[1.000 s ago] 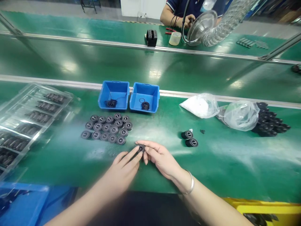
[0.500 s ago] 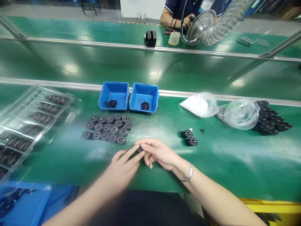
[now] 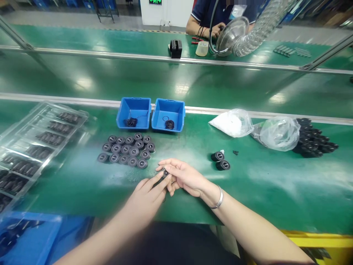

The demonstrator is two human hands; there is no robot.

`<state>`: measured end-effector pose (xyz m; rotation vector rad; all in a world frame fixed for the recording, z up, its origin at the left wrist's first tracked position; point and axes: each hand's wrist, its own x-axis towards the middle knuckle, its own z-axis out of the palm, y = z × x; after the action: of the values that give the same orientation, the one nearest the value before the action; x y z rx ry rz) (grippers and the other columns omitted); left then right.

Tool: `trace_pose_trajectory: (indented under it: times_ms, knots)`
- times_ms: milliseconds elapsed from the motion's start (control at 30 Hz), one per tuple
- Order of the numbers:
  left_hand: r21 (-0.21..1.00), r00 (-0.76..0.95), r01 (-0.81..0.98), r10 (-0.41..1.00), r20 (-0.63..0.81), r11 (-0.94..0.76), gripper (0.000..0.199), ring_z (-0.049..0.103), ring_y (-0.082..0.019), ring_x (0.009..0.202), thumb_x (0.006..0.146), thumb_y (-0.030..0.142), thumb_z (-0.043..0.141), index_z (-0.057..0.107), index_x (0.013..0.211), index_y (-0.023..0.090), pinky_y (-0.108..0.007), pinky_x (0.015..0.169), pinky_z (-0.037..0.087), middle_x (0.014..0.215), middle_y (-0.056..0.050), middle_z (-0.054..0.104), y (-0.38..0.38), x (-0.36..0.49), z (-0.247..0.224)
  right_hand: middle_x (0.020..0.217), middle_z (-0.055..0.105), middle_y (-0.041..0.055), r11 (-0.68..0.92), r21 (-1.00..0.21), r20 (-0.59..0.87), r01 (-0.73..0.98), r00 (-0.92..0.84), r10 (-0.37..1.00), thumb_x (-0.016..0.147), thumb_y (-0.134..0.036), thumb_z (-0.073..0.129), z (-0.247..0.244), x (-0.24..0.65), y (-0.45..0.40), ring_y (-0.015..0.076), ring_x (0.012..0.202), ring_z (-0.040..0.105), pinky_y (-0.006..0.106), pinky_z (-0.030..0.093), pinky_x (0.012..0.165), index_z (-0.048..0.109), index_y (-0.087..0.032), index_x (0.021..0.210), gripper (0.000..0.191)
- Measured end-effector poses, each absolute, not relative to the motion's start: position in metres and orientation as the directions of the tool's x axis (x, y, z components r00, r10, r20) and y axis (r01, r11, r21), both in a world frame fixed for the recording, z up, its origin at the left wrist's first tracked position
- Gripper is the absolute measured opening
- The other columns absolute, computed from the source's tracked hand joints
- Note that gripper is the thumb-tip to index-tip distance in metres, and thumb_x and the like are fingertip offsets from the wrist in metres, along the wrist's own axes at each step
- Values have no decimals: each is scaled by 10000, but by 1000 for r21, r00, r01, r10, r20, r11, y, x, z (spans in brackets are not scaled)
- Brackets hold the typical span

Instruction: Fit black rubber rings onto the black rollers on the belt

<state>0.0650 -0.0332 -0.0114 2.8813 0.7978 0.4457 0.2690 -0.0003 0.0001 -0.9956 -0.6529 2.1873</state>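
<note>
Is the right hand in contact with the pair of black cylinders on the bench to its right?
Apart. The head view plainly shows green bench between the right hand and the pair of black cylinders.

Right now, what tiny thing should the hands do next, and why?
Maybe lift the left hand slightly while the right hand steadies the small black part: fingers from both hands crowd around it, hiding most of it from view.

Can see, across on the far counter (image 3: 110,41), a black block (image 3: 175,49) left of a pale roll (image 3: 202,49) and ribbed hose (image 3: 259,39).
</note>
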Motion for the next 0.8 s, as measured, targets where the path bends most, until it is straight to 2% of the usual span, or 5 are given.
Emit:
trace_pose_trajectory:
  times_ms: [133,333,500,567,800]
  knots:
    - [211,802,488,531,273,-847,330,377,-266,1383,959,89,413,637,1195,140,-386,966,399,1494,-63,467,-34,64,-13,1063,666,71,-673,-648,-450,-356,-534,716,943,-370,571,0,269,-1,103,562,659,250,577,487,576,-197,1158,276]
    - [178,866,391,426,263,-903,305,333,-279,1424,965,90,400,676,1087,137,-402,1005,378,1449,-92,521,-25,51,-9,835,645,-9,-634,-686,-445,-356,-484,754,917,-347,622,-2,265,-4,68,468,591,271,595,504,534,-192,1098,254]
    - [81,863,450,457,216,-889,362,296,-301,1440,964,99,353,617,1211,121,-405,954,394,1487,-108,471,-32,60,-9,1137,639,88,-669,-660,-448,-342,-536,716,961,-433,520,4,268,-3,142,647,692,344,625,552,511,-210,1174,308]
    - [75,844,478,481,236,-875,358,299,-329,1435,951,92,355,619,1192,104,-408,928,401,1491,-131,460,-36,65,-11,1161,630,85,-670,-658,-441,-345,-544,714,950,-431,542,3,269,-2,127,633,681,334,625,550,511,-215,1174,314]
    - [157,891,379,405,206,-912,339,261,-286,1460,955,74,361,629,1161,103,-416,1031,358,1515,-122,427,-27,52,-13,862,620,-19,-637,-695,-434,-333,-512,741,911,-383,623,-2,266,-3,62,457,577,278,592,477,528,-199,1079,266]
